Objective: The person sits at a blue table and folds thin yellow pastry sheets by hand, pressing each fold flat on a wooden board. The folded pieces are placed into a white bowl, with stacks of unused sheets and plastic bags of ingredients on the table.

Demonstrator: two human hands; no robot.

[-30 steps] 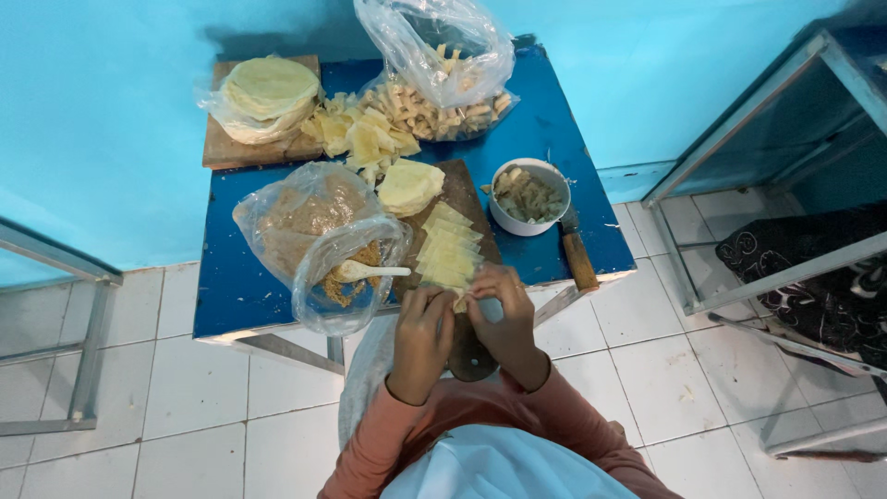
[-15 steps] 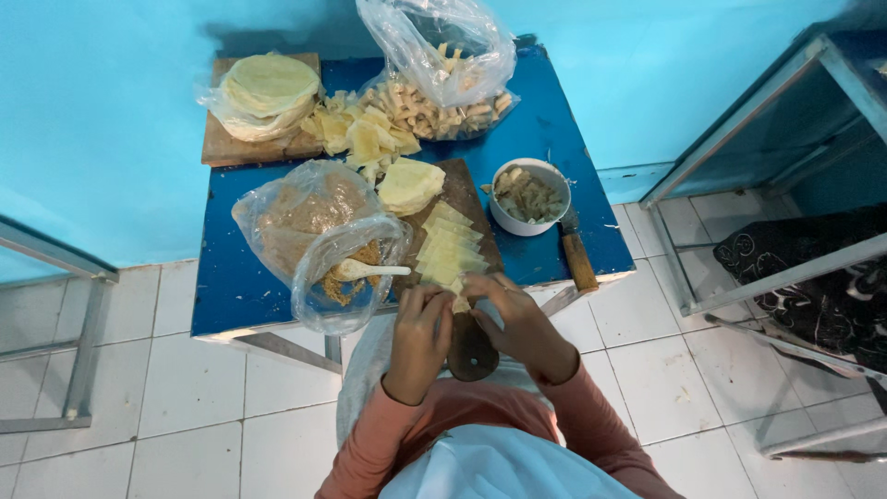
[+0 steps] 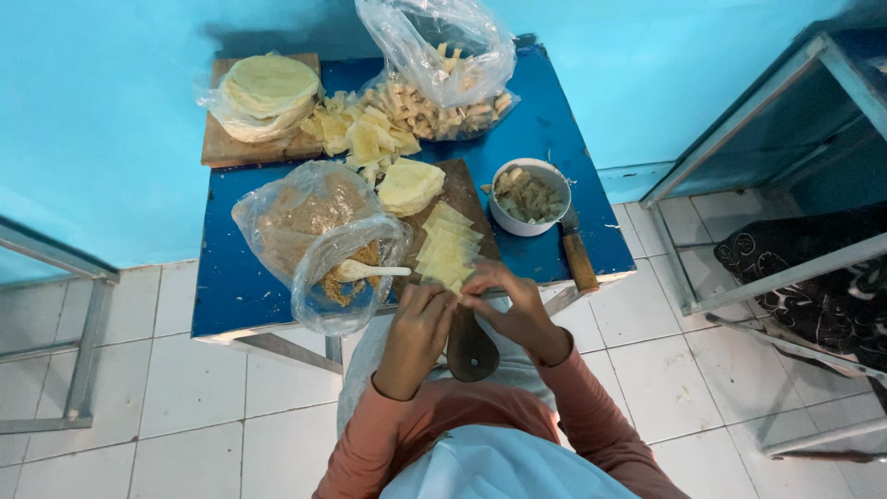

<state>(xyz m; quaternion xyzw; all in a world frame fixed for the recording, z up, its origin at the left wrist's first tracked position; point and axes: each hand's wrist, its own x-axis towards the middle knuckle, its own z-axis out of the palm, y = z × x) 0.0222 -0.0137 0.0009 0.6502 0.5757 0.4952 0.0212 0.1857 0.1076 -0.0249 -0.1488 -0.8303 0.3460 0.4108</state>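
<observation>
From the head view, looking straight down, both hands meet at the near edge of the blue bench (image 3: pixel 231 296); the left hand (image 3: pixel 420 319) and right hand (image 3: pixel 508 300) are curled in toward each other, fingertips pinched together on a small pale wrapper (image 3: pixel 459 285), though how much of it each grips is hidden by the fingers; the wrapper sits between the two, about equally close to both, just at the near end of a fanned row of wrappers (image 3: pixel 445 245); that row lies on a dark board (image 3: pixel 462 199), its long axis running away from the hands toward the far left, and the board's round handle (image 3: pixel 471 346) sticks out under the wrists; just left of the hands an open clear bag (image 3: pixel 342 277) holds brown crumbly filling and a white spoon (image 3: pixel 365 271), its handle pointing toward the row; behind it a second bag (image 3: pixel 291 217) holds more of the same; a white bowl (image 3: pixel 528 196) of chopped bits stands right of the board, a knife (image 3: pixel 577 254) beside it; farther back, a bag of pieces (image 3: pixel 443 65), loose yellow scraps (image 3: pixel 360 139) and stacked rounds (image 3: pixel 268 92).
</observation>
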